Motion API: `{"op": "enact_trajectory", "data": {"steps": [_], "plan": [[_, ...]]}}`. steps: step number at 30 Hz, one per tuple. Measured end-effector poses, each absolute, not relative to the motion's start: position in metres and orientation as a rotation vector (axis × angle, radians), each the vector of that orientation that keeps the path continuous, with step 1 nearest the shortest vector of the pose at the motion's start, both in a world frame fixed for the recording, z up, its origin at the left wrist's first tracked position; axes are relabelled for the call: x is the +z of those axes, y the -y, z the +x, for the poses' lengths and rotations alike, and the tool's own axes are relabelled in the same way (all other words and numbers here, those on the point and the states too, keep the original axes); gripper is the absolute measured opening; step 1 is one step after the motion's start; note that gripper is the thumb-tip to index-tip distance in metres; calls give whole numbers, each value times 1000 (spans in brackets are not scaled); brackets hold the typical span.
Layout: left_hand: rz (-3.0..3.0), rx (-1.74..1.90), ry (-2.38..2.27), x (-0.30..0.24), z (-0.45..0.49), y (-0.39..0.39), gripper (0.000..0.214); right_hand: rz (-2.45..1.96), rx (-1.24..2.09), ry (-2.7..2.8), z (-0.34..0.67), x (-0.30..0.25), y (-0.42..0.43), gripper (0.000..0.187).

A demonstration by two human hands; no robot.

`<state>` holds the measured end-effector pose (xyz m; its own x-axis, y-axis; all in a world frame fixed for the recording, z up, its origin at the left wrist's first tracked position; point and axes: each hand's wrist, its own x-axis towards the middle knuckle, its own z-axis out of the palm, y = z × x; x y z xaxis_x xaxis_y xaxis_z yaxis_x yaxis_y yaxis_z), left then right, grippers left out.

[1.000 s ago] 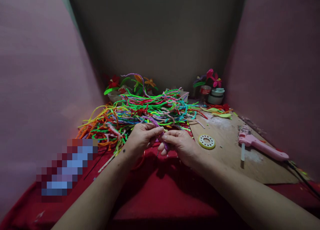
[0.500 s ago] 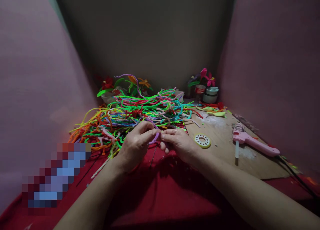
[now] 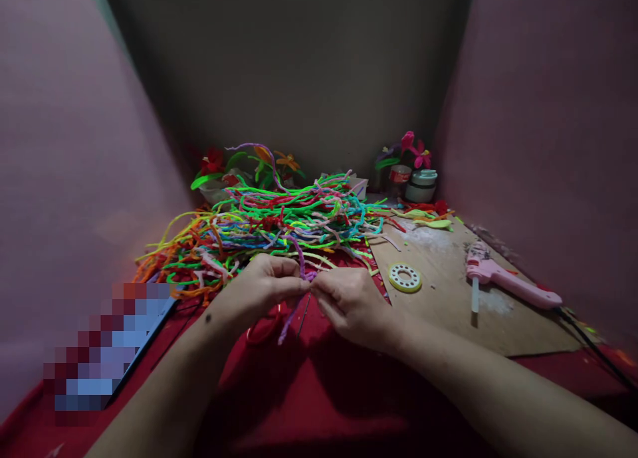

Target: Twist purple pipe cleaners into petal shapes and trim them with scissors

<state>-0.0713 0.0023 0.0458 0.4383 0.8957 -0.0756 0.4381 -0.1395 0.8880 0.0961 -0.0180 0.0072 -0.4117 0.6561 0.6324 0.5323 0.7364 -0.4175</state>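
Note:
A purple pipe cleaner [image 3: 302, 258] is pinched between both hands over the red cloth. My left hand [image 3: 266, 286] grips it with thumb and forefinger, palm turned inward. Right beside it, my right hand [image 3: 349, 298] is closed on the same pipe cleaner, its fingers curled. One end sticks up above the fingertips and another hangs down below my left hand. Just behind the hands lies a large heap of multicoloured pipe cleaners [image 3: 294, 199]. Red-handled scissors [image 3: 259, 335] lie partly hidden under my left hand.
On the right, a brown board [image 3: 448, 325] carries a pink hot glue gun [image 3: 513, 285] and a yellow-rimmed tape roll [image 3: 405, 278]. Pipe-cleaner flowers [image 3: 421, 155] and a lidded jar [image 3: 421, 185] stand at the back. A pixelated flat object [image 3: 119, 345] lies left on the red cloth [image 3: 319, 405].
My right hand has turned and curled its fingers inward. My left hand has shifted left and slightly down. More of the purple pipe cleaner now shows above and below the fingers, and the scissors have come into view.

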Motion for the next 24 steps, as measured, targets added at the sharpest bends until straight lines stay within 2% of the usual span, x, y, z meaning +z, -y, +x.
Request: {"op": "enact_trajectory", "data": {"steps": [2, 4, 6, 9, 11, 13, 15, 18, 24], "plan": [[1374, 566, -1011, 43, -71, -7, 23, -812, -86, 2128, 95, 6, 22, 19], [1208, 575, -899, 42, -70, -9, 22, -782, -149, 2091, 95, 8, 24, 19], [1256, 671, -903, 45, -67, -6, 20, -810, 36, 2018, 97, 12, 25, 19], [1600, 940, -977, 53, -65, 4, 11, -864, 597, 1844, 100, 20, 24, 20], [1848, 1018, -925, 56, -67, 8, 13, -847, 921, 1732, 101, 25, 23, 20], [2034, 1001, -853, 57, -69, 9, 11, -819, 1094, 1669, 102, 28, 23, 19], [2155, 1000, -828, 57, -70, 7, 8, -826, 1132, 1662, 102, 30, 24, 20], [2233, 1023, -833, 56, -69, 5, 10, -879, 991, 1750, 100, 28, 27, 21], [1789, 732, -988, 52, -62, 5, 21, -921, 273, 2003, 94, 11, 29, 17]]}}
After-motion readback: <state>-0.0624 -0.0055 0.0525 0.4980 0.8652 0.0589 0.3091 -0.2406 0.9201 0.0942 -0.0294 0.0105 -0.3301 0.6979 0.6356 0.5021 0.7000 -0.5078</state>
